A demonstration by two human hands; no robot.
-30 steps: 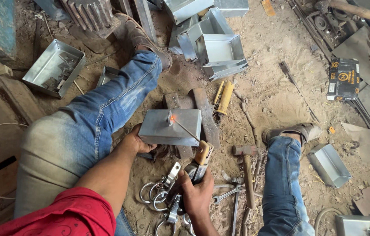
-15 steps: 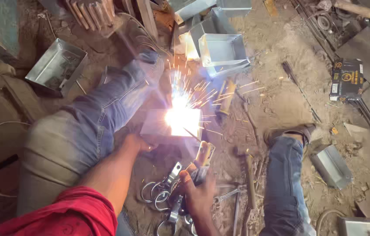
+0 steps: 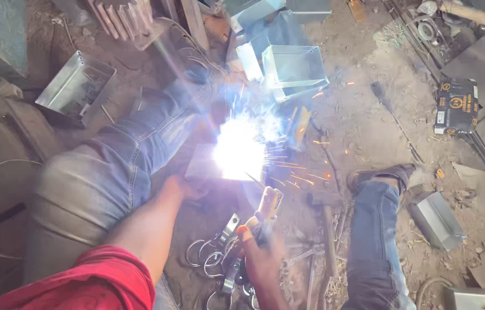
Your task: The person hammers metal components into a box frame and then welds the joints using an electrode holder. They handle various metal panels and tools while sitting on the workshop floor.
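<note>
- The right hand [image 3: 262, 255] is closed around the electrode holder [image 3: 266, 208], which points up and away from the person toward the metal box [image 3: 205, 166]
- The welding rod [image 3: 254, 179] runs on a slant from the holder to the box, its far tip lost in the bright white arc [image 3: 239, 150]
- The left hand [image 3: 182, 186] presses on the near edge of the box, fingers curled against it; whether it truly grips I cannot tell through the glare
- The box lies just ahead of both hands, between the outstretched legs; the left hand touches it, the right reaches it only by the rod
- Sparks [image 3: 300, 175] scatter to the right over the dirt floor [image 3: 363, 126]
- A hammer [image 3: 325, 224] and metal rings [image 3: 205, 258] lie near the right hand
- More boxes [image 3: 294, 69] sit farther off; the ground is crowded with scrap
</note>
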